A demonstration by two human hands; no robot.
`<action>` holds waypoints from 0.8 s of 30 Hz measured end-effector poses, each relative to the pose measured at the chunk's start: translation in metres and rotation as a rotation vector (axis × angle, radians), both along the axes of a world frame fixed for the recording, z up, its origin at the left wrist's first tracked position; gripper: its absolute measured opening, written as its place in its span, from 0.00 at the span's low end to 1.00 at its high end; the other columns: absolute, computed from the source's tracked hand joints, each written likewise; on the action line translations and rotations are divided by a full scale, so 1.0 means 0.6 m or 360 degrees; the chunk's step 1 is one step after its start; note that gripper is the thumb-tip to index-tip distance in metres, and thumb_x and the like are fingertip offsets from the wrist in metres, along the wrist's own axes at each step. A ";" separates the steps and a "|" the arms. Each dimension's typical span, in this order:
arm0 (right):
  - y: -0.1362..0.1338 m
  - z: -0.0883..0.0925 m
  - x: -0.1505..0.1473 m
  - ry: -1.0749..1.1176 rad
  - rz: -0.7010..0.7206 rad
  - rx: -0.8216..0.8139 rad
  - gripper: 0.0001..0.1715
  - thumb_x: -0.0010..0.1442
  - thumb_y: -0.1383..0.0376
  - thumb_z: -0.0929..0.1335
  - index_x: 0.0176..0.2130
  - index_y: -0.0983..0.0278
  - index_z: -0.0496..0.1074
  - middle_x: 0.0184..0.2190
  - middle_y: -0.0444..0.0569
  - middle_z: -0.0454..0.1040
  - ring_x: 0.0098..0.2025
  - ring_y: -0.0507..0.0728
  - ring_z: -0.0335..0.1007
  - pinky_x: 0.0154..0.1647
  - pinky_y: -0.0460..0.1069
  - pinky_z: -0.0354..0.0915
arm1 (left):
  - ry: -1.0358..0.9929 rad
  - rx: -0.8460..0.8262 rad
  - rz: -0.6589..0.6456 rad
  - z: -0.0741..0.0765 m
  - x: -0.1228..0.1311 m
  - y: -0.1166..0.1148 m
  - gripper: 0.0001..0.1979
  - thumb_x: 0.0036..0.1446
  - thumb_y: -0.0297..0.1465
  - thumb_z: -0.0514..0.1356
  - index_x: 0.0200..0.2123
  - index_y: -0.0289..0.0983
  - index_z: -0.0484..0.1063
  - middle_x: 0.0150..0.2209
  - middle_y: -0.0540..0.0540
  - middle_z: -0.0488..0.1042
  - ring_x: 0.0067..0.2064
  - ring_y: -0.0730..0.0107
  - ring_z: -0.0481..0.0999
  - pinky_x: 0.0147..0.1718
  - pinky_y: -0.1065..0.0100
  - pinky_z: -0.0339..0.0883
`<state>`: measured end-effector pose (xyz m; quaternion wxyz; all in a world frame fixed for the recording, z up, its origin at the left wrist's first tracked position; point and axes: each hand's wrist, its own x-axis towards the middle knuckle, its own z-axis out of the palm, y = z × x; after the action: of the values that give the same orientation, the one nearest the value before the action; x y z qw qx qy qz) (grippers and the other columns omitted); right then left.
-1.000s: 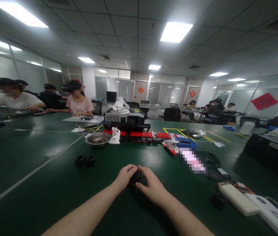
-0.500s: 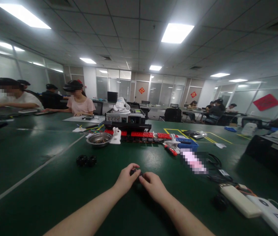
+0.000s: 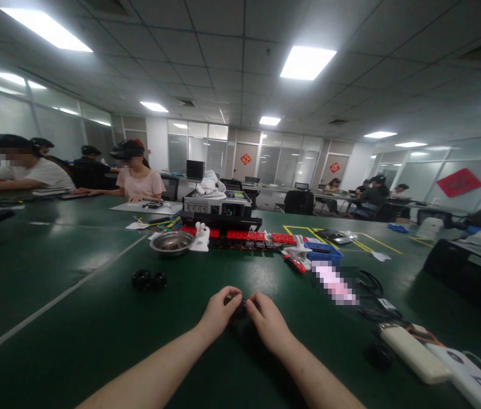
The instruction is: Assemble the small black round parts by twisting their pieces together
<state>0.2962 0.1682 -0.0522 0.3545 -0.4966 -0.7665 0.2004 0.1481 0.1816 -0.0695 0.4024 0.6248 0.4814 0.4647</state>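
Observation:
Over the green table [image 3: 108,341], both of my hands meet around a small dark, rounded part [image 3: 238,310], mostly covered by fingers. My left hand [image 3: 220,312] is closed, with thumb and fingers pinching it from the left. On its other side my right hand [image 3: 267,321] is closed as well, its thumb and fingertips touching the part's edge. Two black round pieces [image 3: 150,279] lie side by side to the left of my hands. Another black round piece [image 3: 380,353] sits at the right, beside a cream power bank [image 3: 414,352].
Ahead are a metal bowl [image 3: 172,243] of small parts, white clamps [image 3: 200,237], red strips [image 3: 246,235], red-handled pliers [image 3: 295,263] and a blue tray [image 3: 325,253]. Black cables [image 3: 372,284] lie to the right. A co-worker [image 3: 140,179] sits across the table, others farther off.
My right hand's fingers have shifted slightly on the dark part, and it has turned a little between my hands. My left hand keeps its pinch. The view has tilted slightly.

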 end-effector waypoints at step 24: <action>-0.010 0.014 -0.002 -0.0013 0.0257 0.0010 0.18 0.50 0.64 0.64 0.44 0.62 0.65 0.39 0.49 0.66 0.41 0.55 0.61 0.42 0.48 0.57 | -0.0183 -0.0393 -0.0136 -0.004 0.003 0.011 0.16 0.48 0.42 0.49 0.31 0.35 0.63 0.20 0.53 0.64 0.14 0.76 0.64 0.11 0.75 0.55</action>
<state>0.2953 0.1620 -0.0439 0.3357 -0.4328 -0.8062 0.2238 0.1501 0.1885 -0.0718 0.5226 0.5628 0.4840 0.4194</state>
